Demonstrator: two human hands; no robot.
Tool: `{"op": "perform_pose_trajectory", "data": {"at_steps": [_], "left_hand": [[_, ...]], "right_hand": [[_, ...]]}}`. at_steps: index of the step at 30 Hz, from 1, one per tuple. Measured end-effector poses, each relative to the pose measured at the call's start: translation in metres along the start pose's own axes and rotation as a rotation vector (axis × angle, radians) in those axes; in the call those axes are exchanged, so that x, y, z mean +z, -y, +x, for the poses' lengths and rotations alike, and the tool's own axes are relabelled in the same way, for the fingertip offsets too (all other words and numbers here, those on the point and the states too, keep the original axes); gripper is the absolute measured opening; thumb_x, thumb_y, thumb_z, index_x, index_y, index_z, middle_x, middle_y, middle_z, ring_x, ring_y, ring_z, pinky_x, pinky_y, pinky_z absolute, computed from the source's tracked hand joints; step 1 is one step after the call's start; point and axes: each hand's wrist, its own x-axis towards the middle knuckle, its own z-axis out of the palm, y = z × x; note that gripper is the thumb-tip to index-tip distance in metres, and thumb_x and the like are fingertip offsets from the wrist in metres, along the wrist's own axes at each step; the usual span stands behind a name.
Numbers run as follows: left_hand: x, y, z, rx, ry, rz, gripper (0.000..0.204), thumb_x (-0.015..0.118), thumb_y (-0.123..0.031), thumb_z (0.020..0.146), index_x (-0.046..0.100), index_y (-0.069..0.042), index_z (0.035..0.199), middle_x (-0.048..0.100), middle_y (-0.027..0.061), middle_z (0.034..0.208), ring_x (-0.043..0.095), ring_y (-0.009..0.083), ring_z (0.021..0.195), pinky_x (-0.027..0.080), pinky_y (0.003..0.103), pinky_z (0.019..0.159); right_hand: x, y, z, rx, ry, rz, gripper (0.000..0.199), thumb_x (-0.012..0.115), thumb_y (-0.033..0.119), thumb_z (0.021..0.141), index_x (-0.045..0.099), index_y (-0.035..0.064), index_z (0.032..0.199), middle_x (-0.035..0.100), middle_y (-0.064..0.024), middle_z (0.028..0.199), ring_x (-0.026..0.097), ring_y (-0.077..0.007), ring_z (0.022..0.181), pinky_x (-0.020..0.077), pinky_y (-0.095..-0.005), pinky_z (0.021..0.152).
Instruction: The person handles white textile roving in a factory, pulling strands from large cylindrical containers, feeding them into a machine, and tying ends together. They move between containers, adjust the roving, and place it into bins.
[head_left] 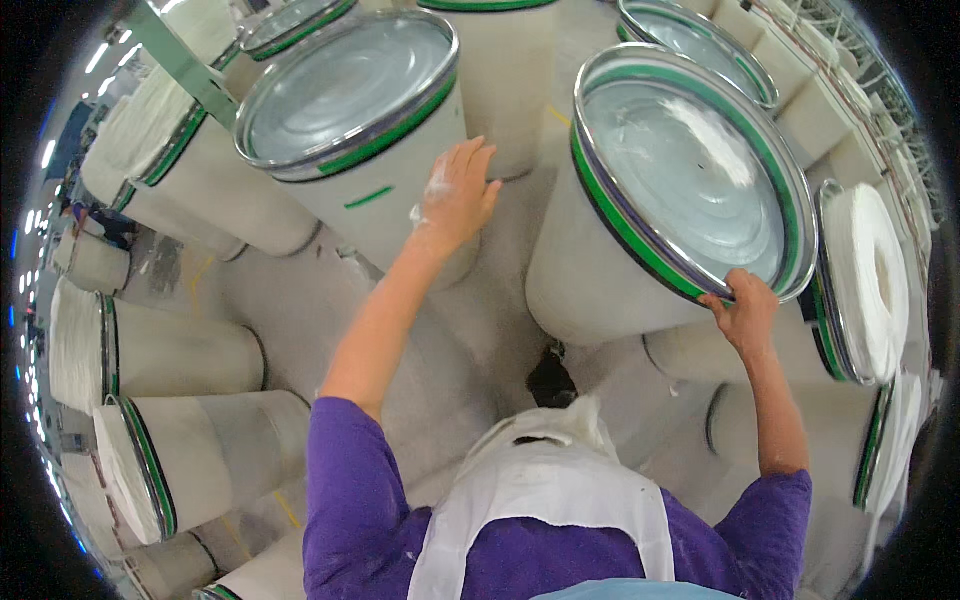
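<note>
Two tall cream-coloured cans with green and metal rims stand in front of me. My left hand [458, 196], dusted with white fibre, lies flat with fingers spread against the side wall of the left can [375, 205], just under its rim. My right hand [742, 308] grips the near rim of the right can [600, 270]. Both cans show a bare silvery metal plate inside the top, the right one with wisps of white fibre on it. I wear a purple shirt and a white apron.
Several more cream cans crowd around: some at the left [200, 350] and lower left [200, 460] filled with coiled white sliver, one at the right [865, 280] also full. A grey floor [300, 310] shows between them. A green metal post [180, 60] rises at the upper left.
</note>
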Motion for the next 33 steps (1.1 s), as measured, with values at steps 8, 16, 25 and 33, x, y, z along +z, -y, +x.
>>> {"op": "perform_pose_trajectory", "data": {"at_steps": [8,16,25,33], "left_hand": [[0.026,0.093,0.092,-0.241,0.034,0.472,0.054,0.064,-0.018,0.079,0.045,-0.005,0.127,0.042,0.0150,0.137,0.038,0.0310,0.129,0.030,0.051,0.105],[0.074,0.125,0.161,-0.639,0.177,0.377,0.025,0.068,-0.024,0.080,0.057,-0.005,0.092,0.066,0.0158,0.090,0.064,0.0355,0.087,0.050,0.047,0.074],[0.026,0.052,0.040,-0.550,0.218,0.319,0.026,0.065,-0.024,0.083,0.056,-0.009,0.102,0.065,0.0139,0.084,0.063,0.0344,0.078,0.046,0.047,0.065],[-0.080,0.048,-0.066,-0.224,0.373,0.173,0.029,0.073,-0.022,0.076,0.063,-0.011,0.101,0.068,0.0046,0.101,0.066,0.0216,0.091,0.052,0.035,0.070]], "right_hand": [[0.073,-0.083,0.124,0.022,-0.058,0.019,0.045,0.083,0.026,0.058,0.048,0.0066,0.078,0.053,-0.0110,0.070,0.055,-0.0334,0.070,0.0407,-0.0427,0.058],[0.150,-0.196,0.257,0.104,-0.061,0.016,0.043,0.083,0.023,0.059,0.051,0.0058,0.082,0.059,-0.0118,0.076,0.058,-0.0337,0.076,0.0434,-0.0441,0.063],[0.216,0.017,0.390,-0.553,-0.246,0.289,0.065,0.058,0.003,0.073,0.042,0.0074,0.135,0.044,-0.0143,0.138,0.039,-0.0299,0.129,0.0260,-0.0442,0.110],[0.143,0.163,0.348,-1.157,0.052,0.292,0.022,0.068,0.028,0.074,0.058,0.0137,0.088,0.058,-0.0006,0.092,0.053,-0.0198,0.097,0.0394,-0.0382,0.095]]}}
